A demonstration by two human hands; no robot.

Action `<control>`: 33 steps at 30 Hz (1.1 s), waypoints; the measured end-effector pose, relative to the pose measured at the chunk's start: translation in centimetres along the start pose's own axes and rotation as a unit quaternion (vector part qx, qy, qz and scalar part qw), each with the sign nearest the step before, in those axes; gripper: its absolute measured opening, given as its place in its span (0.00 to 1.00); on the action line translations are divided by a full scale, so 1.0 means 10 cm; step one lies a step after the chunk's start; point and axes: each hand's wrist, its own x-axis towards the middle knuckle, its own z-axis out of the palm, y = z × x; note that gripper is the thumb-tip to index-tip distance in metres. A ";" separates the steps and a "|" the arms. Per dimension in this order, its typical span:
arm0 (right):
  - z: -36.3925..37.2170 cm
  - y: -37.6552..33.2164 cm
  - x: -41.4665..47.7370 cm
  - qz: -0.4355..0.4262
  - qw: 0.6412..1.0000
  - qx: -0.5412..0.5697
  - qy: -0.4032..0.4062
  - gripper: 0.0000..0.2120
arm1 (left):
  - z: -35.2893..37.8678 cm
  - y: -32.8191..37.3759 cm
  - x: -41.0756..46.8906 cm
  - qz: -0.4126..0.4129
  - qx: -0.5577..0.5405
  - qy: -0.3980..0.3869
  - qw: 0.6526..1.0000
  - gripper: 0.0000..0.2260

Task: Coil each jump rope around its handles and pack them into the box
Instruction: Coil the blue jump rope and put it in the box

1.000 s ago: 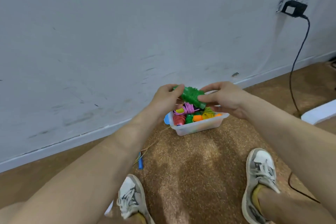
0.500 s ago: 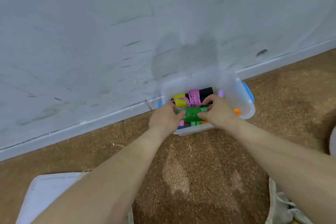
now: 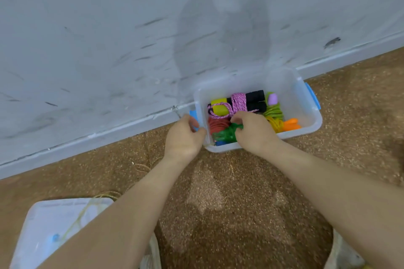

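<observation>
Box (image 3: 304, 102) against wall (image 3: 109, 50), full of coiled ropes (image 3: 239, 102); lid (image 3: 43, 225) nearby

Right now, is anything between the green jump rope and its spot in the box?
Nothing visible. The green jump rope already sits inside the box, in its near-left corner beside the red coil, with the right hand gripping it.

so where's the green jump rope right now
Head view: the green jump rope lies in the near left corner of the clear box, gripped by the right hand, next to the red coil.
</observation>
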 end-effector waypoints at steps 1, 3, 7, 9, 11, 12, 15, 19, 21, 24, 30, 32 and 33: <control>0.02 -0.03 -0.02 -0.022 1.000 0.004 -0.014 0.21 | -0.03 -0.06 -0.03 -0.025 -0.008 -0.042 0.999 0.06; 0.06 -0.12 -0.10 -0.065 0.996 -0.010 -0.057 0.25 | -0.10 -0.14 -0.14 -0.043 -0.026 -0.128 0.991 0.09; 0.06 -0.43 -0.31 -0.111 0.976 -0.059 -0.179 0.34 | -0.36 -0.10 -0.31 -0.001 -0.032 -0.167 0.985 0.11; -0.03 -0.63 -0.40 -0.139 0.969 -0.074 -0.190 0.24 | -0.62 0.02 -0.34 0.015 -0.064 -0.170 0.983 0.07; -0.19 -0.86 -0.48 -0.149 0.973 -0.014 -0.173 0.02 | -0.94 0.17 -0.39 0.041 -0.085 -0.179 0.979 0.05; -0.30 -0.96 -0.52 -0.142 0.974 0.033 -0.173 0.07 | -1.11 0.24 -0.44 0.055 -0.083 -0.184 0.978 0.04; -0.70 -1.21 -0.67 -0.059 0.962 0.198 -0.180 0.14 | -1.65 0.38 -0.63 0.082 -0.036 -0.184 0.979 0.03; -1.35 -1.53 -0.95 0.047 0.891 0.444 -0.085 0.09 | -2.26 0.23 -0.99 0.071 0.101 -0.190 0.974 0.05; -1.67 -1.64 -1.12 0.083 0.847 0.524 -0.020 0.10 | -2.46 0.06 -1.21 0.058 0.202 -0.207 0.956 0.05; -1.96 -1.73 -1.43 0.084 0.875 0.476 -0.019 0.11 | -2.66 -0.04 -1.56 0.057 0.200 -0.143 0.968 0.07; -1.89 -2.00 -2.19 -0.049 0.990 0.104 -0.077 0.26 | -2.97 0.68 -2.28 0.133 -0.161 -0.008 0.978 0.09; -1.81 -2.15 -2.37 -0.116 0.976 0.158 -0.092 0.41 | -3.03 0.94 -2.49 0.170 -0.201 -0.006 0.965 0.09; -1.77 -2.23 -2.43 -0.139 0.966 0.186 -0.112 0.47 | -3.05 1.04 -2.55 0.186 -0.219 -0.003 0.958 0.09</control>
